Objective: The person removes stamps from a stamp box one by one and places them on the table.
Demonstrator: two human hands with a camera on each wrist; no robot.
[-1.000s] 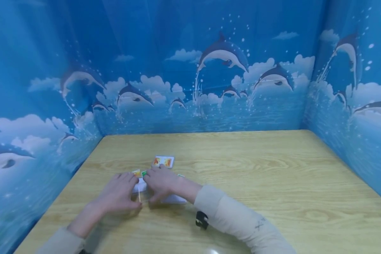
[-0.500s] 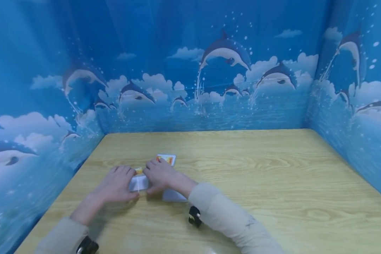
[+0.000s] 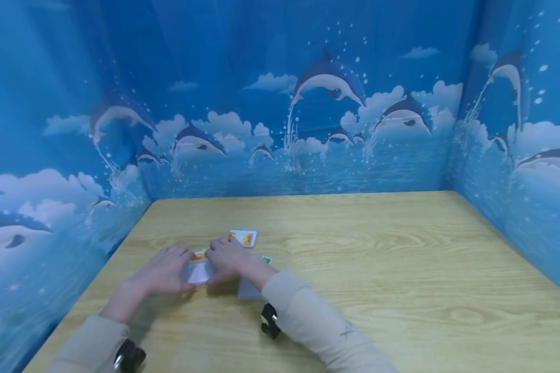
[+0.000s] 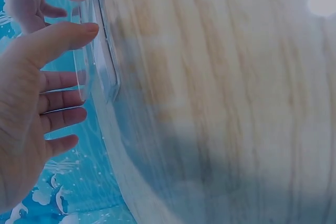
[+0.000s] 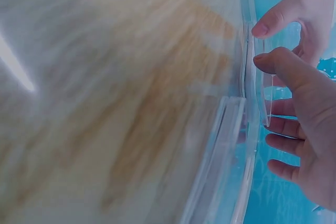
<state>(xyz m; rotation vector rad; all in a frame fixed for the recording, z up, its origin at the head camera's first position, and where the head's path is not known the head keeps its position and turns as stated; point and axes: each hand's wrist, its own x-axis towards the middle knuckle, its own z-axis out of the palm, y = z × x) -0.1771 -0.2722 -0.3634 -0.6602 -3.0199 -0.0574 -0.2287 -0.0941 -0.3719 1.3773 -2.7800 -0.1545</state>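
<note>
Near the left front of the table, both hands hold a thin clear plastic cover (image 4: pixel 80 72) between thumbs and fingers. My left hand (image 3: pixel 165 270) has its left side and my right hand (image 3: pixel 233 261) its right side. Right under the cover lies a flat white case (image 3: pixel 197 273) with an orange picture at its far end. In the left wrist view, a narrow gap shows between the cover and the flat case (image 4: pixel 107 51) below. The right wrist view shows the thumbs close together along the cover's near edge. Fingertips at the far side are partly hidden in the head view.
A card with orange pictures (image 3: pixel 243 238) lies just beyond the right hand. Another flat pale case (image 3: pixel 249 290), with a green mark at its far corner, is partly covered by the right forearm. Blue dolphin-print curtains (image 3: pixel 298 155) border the wood-grain table (image 3: pixel 378 269).
Both hands have shifted a little to the left with the clear cover, now over the white case. The green mark on the right-hand case shows again beside the right wrist.
</note>
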